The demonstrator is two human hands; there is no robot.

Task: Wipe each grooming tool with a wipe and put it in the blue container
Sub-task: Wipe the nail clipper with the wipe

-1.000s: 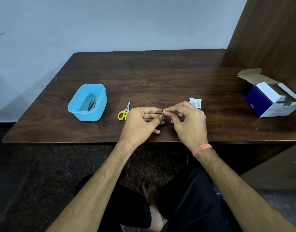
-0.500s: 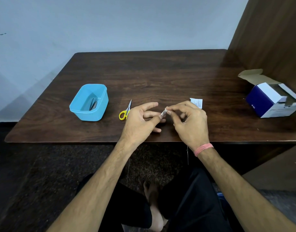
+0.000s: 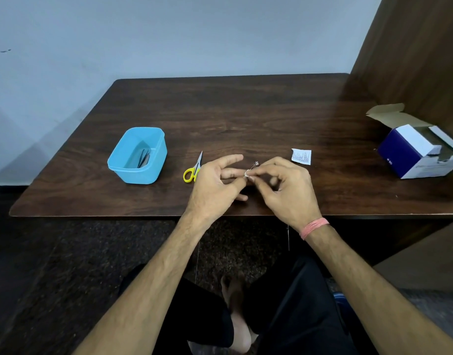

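Nail clipper (image 3: 255,165), small and metal by the look of it, sits above the desk (image 3: 245,111) between both hands, its tip poking out past the fingers. Left hand (image 3: 215,184) pinches 1 end in a narrow grip; right hand (image 3: 288,187) pinches a white wipe (image 3: 246,173) around it. Rub along the full length, turning it, before dropping it into the blue container (image 3: 138,156). Scissors (image 3: 193,167) wait nearby.

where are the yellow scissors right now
In the head view the yellow scissors lie flat on the table, left of centre, between the blue container and the left hand, their handles partly tucked behind that hand.
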